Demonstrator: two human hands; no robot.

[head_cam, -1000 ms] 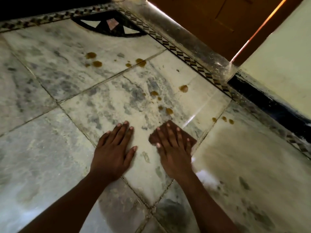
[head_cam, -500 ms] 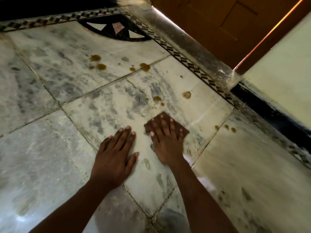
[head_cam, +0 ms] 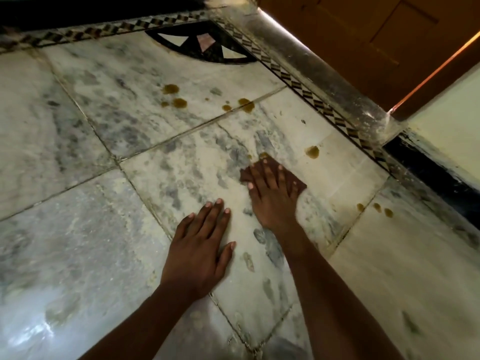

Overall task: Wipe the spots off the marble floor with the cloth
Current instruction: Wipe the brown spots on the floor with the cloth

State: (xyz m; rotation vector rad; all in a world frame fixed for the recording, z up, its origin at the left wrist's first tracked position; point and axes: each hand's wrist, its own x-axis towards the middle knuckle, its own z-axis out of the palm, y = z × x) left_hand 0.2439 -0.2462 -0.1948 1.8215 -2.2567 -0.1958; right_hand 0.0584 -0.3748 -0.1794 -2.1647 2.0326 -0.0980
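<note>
The right hand (head_cam: 270, 196) lies flat on a small dark brown square cloth (head_cam: 298, 183), its fingers (head_cam: 262, 172) straight and spread, pressing the cloth to the grey-veined white marble floor (head_cam: 104, 190) rather than gripping it. The cloth shows only at its edges around the fingers, with 1 corner pointing away past the fingertips. The left hand (head_cam: 200, 253) rests palm down on the bare marble, nearer the person than the right hand and just to its left; its fingers are straight and hold nothing, so it looks like a brace.

A small yellow-brown spot (head_cam: 263, 154) touches the far corner of the cloth, right at the right fingertips, and is probably the spot being wiped at this moment. A larger yellow-brown spot (head_cam: 312, 152) lies ahead of those fingertips and to their right, near but apart from the cloth. 3 small brown spots (head_cam: 375, 207) sit well to the right of the right hand, across a tile joint. A scattered cluster of brown spots (head_cam: 179, 102) lies well beyond the fingertips and to their left, along the next joint.

The right hand is nearer every spot, and it has the cloth. The next stroke probably runs forward and right, toward the larger spot. Most of the spots remain to be wiped.
</note>
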